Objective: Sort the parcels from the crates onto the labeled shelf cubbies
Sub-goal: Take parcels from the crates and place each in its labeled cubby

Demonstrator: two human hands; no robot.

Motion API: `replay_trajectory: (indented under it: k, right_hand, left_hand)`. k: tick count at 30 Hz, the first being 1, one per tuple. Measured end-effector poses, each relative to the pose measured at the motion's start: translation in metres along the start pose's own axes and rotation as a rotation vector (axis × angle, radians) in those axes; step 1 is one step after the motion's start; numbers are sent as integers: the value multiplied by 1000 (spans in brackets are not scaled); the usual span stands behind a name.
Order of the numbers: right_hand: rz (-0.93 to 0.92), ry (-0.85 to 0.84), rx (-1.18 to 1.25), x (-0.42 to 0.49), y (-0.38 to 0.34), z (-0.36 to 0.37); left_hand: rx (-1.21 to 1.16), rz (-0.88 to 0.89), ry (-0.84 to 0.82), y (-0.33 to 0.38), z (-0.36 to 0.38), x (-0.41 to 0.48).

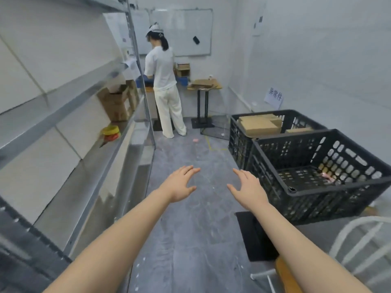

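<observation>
One view only, head cam, wide-angle w/ edges bowed. Looks fwd and down along a grey floor aisle from standing height. Metal shelving runs close along frame left; two black crates sit near on the right. Far end: whiteboard wall, well off. Both forearms enter from the bottom edge, closest to the lens.
</observation>
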State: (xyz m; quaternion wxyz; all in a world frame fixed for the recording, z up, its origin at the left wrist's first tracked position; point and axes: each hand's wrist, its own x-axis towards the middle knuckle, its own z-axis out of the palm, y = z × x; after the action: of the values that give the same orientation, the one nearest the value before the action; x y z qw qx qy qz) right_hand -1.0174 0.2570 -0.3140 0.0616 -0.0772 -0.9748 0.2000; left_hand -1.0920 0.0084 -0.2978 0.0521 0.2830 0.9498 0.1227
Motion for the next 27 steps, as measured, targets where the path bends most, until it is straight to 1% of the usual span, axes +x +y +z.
replay_trajectory:
  k: [5, 7, 10, 14, 17, 20, 23, 27]
  right_hand:
    - [150, 70, 74, 93, -4, 9]
    - [221, 101, 93, 126, -4, 8]
    - [304, 171, 148, 163, 4, 8]
    - [391, 224, 153, 210, 34, 4]
    - [461, 260, 139, 255, 62, -7]
    - [522, 290, 140, 299, 83, -17]
    - [565, 299, 163, 338, 95, -25]
    - [629, 288, 184, 383, 104, -27]
  left_hand:
    - [-9, 131, -66, -49, -25, 117]
    - [7, 202, -89, -62, -37, 166]
    - [-37, 278, -120, -71, -44, 234]
    - [-63, 358, -191, -67, -39, 321]
    - [-55, 447, -209, -55, -37, 393]
    - [-103, 481, -242, -43, -34, 459]
    - [-106, 529, -318, -33, -35, 514]
    - [-145, 567, -367, -21, -35, 577]
